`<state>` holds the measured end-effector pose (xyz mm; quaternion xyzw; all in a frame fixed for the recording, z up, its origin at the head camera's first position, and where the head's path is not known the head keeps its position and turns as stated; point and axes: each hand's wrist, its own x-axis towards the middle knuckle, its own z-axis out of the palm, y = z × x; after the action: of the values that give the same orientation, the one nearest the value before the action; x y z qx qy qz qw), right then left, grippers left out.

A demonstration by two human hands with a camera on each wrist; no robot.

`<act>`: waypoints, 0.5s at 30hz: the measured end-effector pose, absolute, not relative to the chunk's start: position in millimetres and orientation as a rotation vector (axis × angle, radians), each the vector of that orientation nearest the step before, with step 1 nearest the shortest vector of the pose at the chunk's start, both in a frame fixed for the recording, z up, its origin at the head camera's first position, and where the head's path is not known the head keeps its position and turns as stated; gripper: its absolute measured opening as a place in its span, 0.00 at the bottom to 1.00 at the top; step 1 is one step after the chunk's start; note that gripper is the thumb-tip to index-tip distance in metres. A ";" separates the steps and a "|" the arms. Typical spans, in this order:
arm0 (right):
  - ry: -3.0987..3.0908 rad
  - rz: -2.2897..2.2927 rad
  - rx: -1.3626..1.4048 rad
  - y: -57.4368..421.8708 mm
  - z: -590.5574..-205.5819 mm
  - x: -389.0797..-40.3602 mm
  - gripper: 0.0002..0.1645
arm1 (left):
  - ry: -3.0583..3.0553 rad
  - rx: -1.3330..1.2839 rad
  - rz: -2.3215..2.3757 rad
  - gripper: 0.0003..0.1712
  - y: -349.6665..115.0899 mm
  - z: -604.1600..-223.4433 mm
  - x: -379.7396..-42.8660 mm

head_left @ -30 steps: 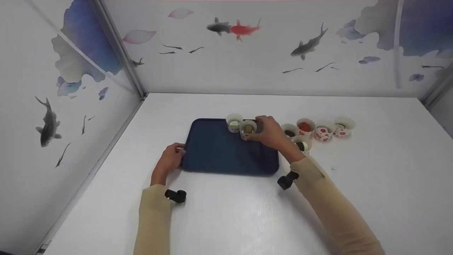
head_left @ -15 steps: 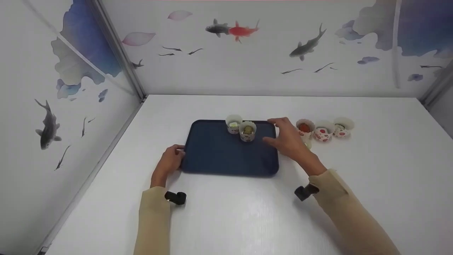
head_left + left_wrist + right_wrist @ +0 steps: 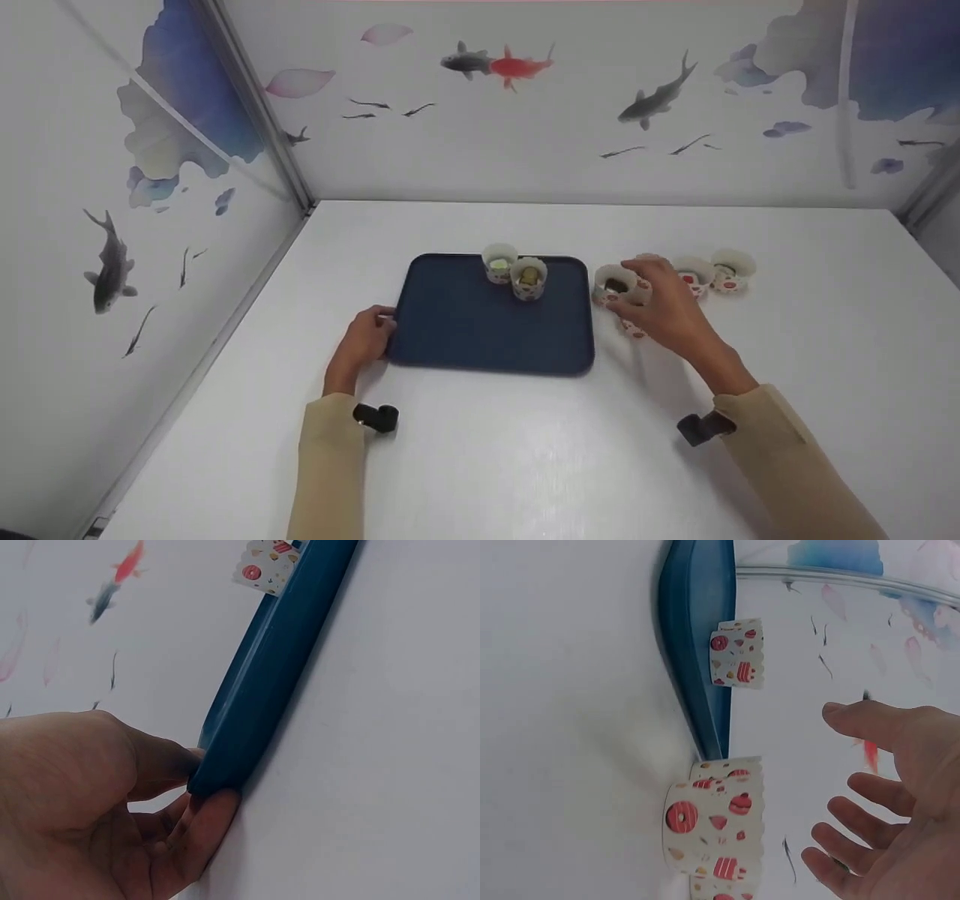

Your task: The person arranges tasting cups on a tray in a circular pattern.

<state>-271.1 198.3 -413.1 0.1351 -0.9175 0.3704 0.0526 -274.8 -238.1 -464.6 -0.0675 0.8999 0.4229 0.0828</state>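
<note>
Right hand: my right hand point(image 3: 667, 311) has come away from the tray's right edge, where it was half a second ago, and is now over the cups right of centre in the frame.
Right fingers: spread well apart, nothing between them in the wrist view; from overhead they straddle the cups, but I see no grip on any.
Left hand: my left hand point(image 3: 365, 335) is where it was, thumb on the rim and fingers beneath, pinching the left edge of the blue serving tray point(image 3: 465, 322).
Tray: flat on the white table point(image 3: 480, 442), mid-frame, unmoved.
Cups on the tray: two upright printed paper cups near its upper edge, a pale-filled cup point(image 3: 499, 262) and, just beside it, a brown-filled cup point(image 3: 529, 279), which my right hand was at a second ago and has left behind.
Cups off the tray: a dark-filled cup point(image 3: 615, 285) just right of the tray, a red-printed cup point(image 3: 634, 328) partly under my hand, another mostly hidden, and two toward the right, a red-filled cup point(image 3: 694, 276) and an end cup point(image 3: 731, 271).
Meaning: I judge the brown-filled cup placed and my right hand free among the rest.
</note>
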 end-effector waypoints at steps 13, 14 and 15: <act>-2.896 1.130 0.318 225.4 -435.6 -276.2 0.45 | 2.687 -0.207 1.275 0.24 -237.5 -463.5 -274.9; -2.922 1.129 0.292 226.5 -436.9 -276.0 0.46 | 2.684 -0.209 1.277 0.24 -237.2 -463.7 -275.0; -2.946 1.132 0.268 227.3 -437.8 -275.5 0.46 | 2.679 -0.212 1.281 0.24 -237.0 -463.7 -275.1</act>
<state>-275.5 227.3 -437.8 0.0845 -0.9300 0.3574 -0.0129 -275.1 -237.0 -463.7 -0.0709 0.8968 0.4288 0.0823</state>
